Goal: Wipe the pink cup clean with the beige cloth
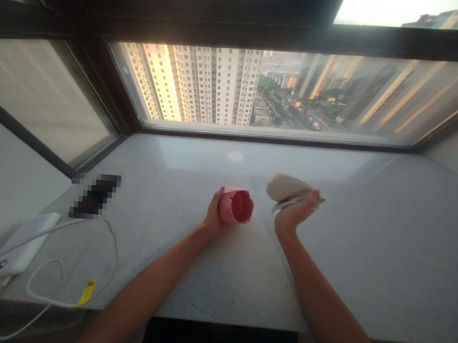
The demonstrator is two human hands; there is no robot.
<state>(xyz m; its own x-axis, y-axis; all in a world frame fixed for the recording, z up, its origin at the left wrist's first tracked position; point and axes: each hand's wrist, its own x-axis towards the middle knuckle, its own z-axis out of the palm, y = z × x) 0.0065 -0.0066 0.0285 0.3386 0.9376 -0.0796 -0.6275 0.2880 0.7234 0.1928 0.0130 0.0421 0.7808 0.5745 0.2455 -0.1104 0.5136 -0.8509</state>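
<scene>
My left hand (212, 215) is wrapped round a pink cup (236, 206), tipped on its side with the open mouth turned toward the right and toward me. My right hand (295, 212) is closed on a folded beige cloth (286, 189), held just right of the cup and a little above the pale stone sill (366, 245). Cup and cloth are a short gap apart. Both forearms reach in from the bottom edge.
At the left lie a dark phone (94, 196), blurred out, a white power bank (16, 250) and a looping white cable (65, 285) with a yellow tag. A large window (283, 91) with a dark frame rises behind the sill.
</scene>
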